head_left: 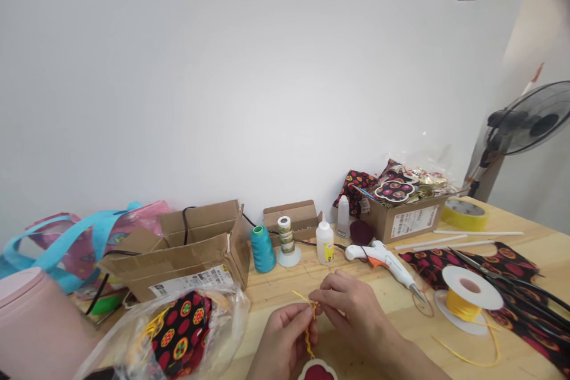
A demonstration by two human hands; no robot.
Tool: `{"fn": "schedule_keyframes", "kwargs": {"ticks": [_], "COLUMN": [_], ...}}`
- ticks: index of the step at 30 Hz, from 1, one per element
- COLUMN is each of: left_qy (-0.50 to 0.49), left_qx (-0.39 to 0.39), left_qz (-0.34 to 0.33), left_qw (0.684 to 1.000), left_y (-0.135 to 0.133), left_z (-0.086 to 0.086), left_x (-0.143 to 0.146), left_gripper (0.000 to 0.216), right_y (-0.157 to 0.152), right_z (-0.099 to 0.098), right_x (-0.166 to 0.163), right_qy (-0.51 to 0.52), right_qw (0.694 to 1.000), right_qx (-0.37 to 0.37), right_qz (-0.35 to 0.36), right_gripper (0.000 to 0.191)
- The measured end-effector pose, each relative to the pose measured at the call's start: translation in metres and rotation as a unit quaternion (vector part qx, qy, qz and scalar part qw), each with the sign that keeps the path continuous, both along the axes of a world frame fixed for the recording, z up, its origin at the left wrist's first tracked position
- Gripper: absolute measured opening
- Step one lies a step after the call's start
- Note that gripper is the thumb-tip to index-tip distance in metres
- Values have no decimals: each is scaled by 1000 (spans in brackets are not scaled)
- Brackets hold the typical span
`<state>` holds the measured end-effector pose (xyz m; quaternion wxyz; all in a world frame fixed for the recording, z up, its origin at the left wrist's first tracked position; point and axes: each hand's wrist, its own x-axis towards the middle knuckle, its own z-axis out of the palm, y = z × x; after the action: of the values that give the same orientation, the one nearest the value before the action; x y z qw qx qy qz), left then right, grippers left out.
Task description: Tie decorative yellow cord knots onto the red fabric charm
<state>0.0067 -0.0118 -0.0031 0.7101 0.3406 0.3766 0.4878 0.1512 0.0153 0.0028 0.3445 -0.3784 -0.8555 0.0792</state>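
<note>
Both hands pinch a thin yellow braided cord above a small dark-red ornament.

The left hand (pixel 285 338) closes its fingertips on the thin yellow braided cord (pixel 308 332); the right hand (pixel 351 309) nips the same cord just above, close over the wooden counter (pixel 401 309). The small dark-red ornament (pixel 317 371) hangs beneath the left hand. The cord looks light, limp and slippery, best held right beside the knot. Right of the right hand sit a white spool of yellow cord (pixel 467 294) and a white glue gun (pixel 383 261); left of the left hand lies a clear plastic bag of patterned fabric (pixel 178 332).
</note>
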Motion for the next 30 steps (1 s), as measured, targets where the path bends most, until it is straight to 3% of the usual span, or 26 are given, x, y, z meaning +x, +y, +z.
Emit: {"fn": "schedule_keyframes", "kwargs": {"ticks": [20,30], "left_qy": [19,59], "left_qx": [18,28], "left_qz": [1,-3], "left_qw": [1000,998], "left_y": [3,0], "left_z": [-2,3], "left_x": [-2,-1], "left_gripper": [19,24], "right_y": [-4,-2], "right_z": [5,1], "right_x": [-7,-8], "right_qy": [113,148], "right_qw": [979,972], "right_qx": [-170,-183], "right_qz": [27,23], "right_gripper": [20,17]}}
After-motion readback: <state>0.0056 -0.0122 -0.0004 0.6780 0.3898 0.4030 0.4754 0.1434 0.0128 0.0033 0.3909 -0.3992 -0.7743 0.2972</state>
